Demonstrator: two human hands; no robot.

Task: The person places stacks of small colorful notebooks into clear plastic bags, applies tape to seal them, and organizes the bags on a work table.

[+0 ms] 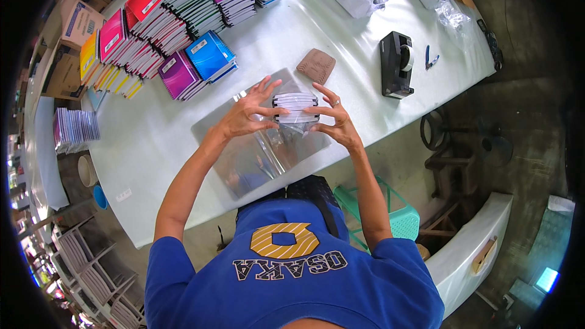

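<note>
1. Notebooks (295, 107), a small stack of them with dark spiral spines, sit between both hands just above the desk (341, 55), partly inside a clear plastic sleeve (256, 152) that lies spread toward the person.
2. Left hand (244, 116) clamps the stack's left side, fingers fanned over the top; right hand (338, 123) pinches the right side, thumb underneath as far as I can tell.
3. Good practice here, I'd say: keep the edges squared before anything slides, since one skewed book would snag the film.
4. Even pressure from both sides matters; the glossy plastic looks slippery.
5. Coloured notebook piles (183, 24) wait well apart at the far left, and a black tape dispenser (397, 64) stands to the right.
</note>
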